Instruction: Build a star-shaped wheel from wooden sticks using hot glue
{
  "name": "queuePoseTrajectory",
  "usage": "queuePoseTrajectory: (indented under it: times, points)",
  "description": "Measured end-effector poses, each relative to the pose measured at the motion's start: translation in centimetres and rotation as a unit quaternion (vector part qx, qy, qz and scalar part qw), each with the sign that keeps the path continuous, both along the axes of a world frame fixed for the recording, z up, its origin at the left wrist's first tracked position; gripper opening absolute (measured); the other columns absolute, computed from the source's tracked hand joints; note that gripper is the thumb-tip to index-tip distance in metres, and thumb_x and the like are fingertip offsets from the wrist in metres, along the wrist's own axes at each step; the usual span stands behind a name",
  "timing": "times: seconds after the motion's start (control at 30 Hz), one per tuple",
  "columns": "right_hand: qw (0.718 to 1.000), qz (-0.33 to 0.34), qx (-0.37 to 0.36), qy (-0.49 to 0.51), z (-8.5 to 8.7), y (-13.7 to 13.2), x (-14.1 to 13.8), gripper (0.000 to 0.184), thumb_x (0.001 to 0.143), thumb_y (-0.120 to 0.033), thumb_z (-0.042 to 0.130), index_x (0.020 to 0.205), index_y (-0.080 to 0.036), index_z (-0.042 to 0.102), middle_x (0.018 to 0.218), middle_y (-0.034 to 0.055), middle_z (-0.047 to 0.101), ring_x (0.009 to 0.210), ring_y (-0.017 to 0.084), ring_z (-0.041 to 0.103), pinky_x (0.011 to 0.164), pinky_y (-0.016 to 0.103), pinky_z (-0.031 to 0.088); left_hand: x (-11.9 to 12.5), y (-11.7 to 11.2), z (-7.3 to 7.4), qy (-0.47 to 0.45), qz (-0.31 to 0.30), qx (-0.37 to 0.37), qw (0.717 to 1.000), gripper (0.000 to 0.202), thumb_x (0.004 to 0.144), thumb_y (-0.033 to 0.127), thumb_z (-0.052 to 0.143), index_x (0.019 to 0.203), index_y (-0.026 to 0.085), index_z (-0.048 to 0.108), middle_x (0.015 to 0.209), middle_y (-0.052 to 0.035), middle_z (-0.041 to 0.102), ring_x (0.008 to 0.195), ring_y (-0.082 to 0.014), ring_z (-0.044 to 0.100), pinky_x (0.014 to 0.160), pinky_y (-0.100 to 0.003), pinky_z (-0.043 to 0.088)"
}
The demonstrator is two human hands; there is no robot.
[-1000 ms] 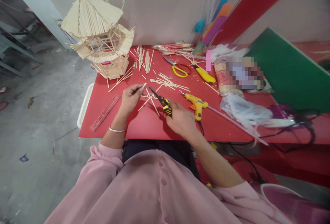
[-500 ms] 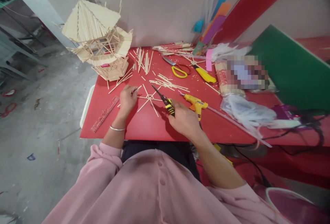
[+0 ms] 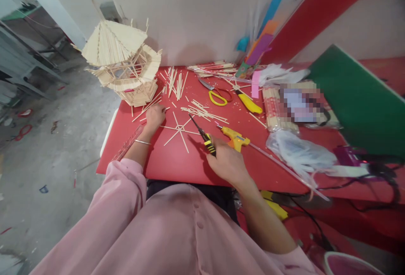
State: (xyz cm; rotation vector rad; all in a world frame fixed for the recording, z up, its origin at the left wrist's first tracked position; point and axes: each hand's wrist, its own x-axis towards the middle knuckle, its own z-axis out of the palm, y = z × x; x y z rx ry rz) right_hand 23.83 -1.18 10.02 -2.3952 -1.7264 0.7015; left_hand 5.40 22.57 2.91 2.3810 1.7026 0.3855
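Over the red table [image 3: 172,167], the right hand [image 3: 225,159] is wrapped round yellow-and-black pliers [image 3: 208,143] near a six-armed stick frame [image 3: 179,129]; the left hand [image 3: 155,117] curls, its hold unclear.

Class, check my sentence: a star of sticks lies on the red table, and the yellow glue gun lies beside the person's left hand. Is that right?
Not quite: the head view shows the yellow glue gun beside the right hand, not the left hand. The star of sticks does lie on the red table.

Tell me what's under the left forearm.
Part of a transparent ruler shows along the outer edge of the forearm, on the red tabletop; anything directly beneath is covered.
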Motion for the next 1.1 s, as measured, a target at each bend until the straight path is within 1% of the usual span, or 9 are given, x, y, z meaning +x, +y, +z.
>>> queuePoseTrajectory:
  times: [0.17,0.3,0.37,0.43,0.53,0.63,0.77,0.93,1.1]
  points:
    - [1.0,-0.002,-0.01,0.016,-0.6,0.0,0.6,0.061,0.089,-0.023,0.049,0.15,-0.022,0.047,0.14,0.0123,0.064,0.123,0.031,0.064,0.094,0.039,0.05,0.2,1.1,-0.8,-0.044,0.004,-0.003,0.999,0.015,0.089,0.02,0.063,0.086,0.019,0.078,0.099,-0.0124,0.072,0.101,-0.0274,0.065,0.084,-0.034,0.046]
    - [1.0,0.003,-0.018,0.016,-0.7,0.9,0.5,0.059,0.091,-0.023,0.05,0.15,-0.024,0.047,0.136,0.0119,0.066,0.118,0.029,0.067,0.092,0.036,0.05,-0.1,1.0,-0.9,-0.164,-0.011,-0.011,0.986,0.013,0.086,0.021,0.065,0.082,0.02,0.078,0.09,-0.0061,0.074,0.091,-0.0221,0.066,0.083,-0.032,0.048]
    - [1.0,0.005,-0.022,0.011,-0.6,1.5,0.2,0.06,0.092,-0.025,0.05,0.152,-0.023,0.045,0.138,0.0128,0.065,0.118,0.029,0.066,0.093,0.037,0.05,-0.2,0.4,-0.4,-0.255,-0.021,-0.03,0.966,0.013,0.084,0.021,0.065,0.082,0.019,0.077,0.085,-0.0038,0.073,0.082,-0.0188,0.065,0.08,-0.031,0.05]
    - [1.0,0.002,-0.025,0.004,-0.6,2.1,-0.2,0.062,0.093,-0.026,0.049,0.154,-0.02,0.041,0.14,0.0144,0.062,0.122,0.031,0.064,0.093,0.039,0.05,-0.3,-0.7,0.3,-0.338,-0.029,-0.065,0.938,0.014,0.082,0.025,0.066,0.084,0.017,0.077,0.08,-0.0026,0.072,0.072,-0.0157,0.063,0.072,-0.029,0.05]
    - [1.0,-0.006,-0.027,-0.008,-0.6,2.9,-0.8,0.063,0.094,-0.028,0.049,0.155,-0.018,0.038,0.14,0.016,0.061,0.123,0.033,0.063,0.091,0.041,0.051,-0.5,-2.7,1.5,-0.412,-0.053,-0.103,0.904,0.02,0.081,0.034,0.069,0.089,0.017,0.078,0.075,-0.0011,0.07,0.061,-0.0122,0.057,0.063,-0.027,0.048]
    - [0.999,-0.003,-0.03,-0.01,-0.7,3.5,-1.3,0.062,0.094,-0.03,0.049,0.154,-0.018,0.039,0.14,0.0175,0.06,0.12,0.033,0.063,0.087,0.04,0.051,-0.7,-4.4,2.2,-0.444,-0.064,-0.099,0.888,0.02,0.081,0.035,0.07,0.087,0.018,0.078,0.079,-0.0023,0.072,0.066,-0.0125,0.06,0.066,-0.027,0.049]
    - [1.0,0.005,-0.023,-0.005,-0.8,3.7,-1.7,0.059,0.095,-0.032,0.049,0.151,-0.019,0.041,0.138,0.0171,0.061,0.119,0.032,0.064,0.087,0.038,0.05,-0.9,-5.6,2.7,-0.444,-0.086,-0.096,0.887,0.018,0.082,0.034,0.07,0.088,0.02,0.08,0.084,-0.0042,0.075,0.077,-0.0155,0.065,0.074,-0.029,0.052]
    - [1.0,0.002,-0.012,0.004,-0.4,3.8,-2.2,0.055,0.093,-0.028,0.049,0.147,-0.021,0.046,0.132,0.0149,0.065,0.114,0.031,0.065,0.086,0.037,0.049,-0.7,-6.3,3.1,-0.432,-0.116,-0.097,0.889,0.017,0.085,0.032,0.07,0.091,0.02,0.081,0.083,-0.0047,0.074,0.079,-0.0161,0.066,0.077,-0.03,0.054]
    - [1.0,0.004,-0.028,0.002,-0.1,3.8,-2.5,0.053,0.092,-0.028,0.048,0.144,-0.021,0.049,0.13,0.0138,0.067,0.115,0.031,0.065,0.085,0.036,0.048,-0.7,-6.6,2.6,-0.431,-0.125,-0.097,0.888,0.018,0.087,0.031,0.069,0.092,0.02,0.081,0.084,-0.0046,0.074,0.081,-0.0164,0.067,0.079,-0.03,0.054]
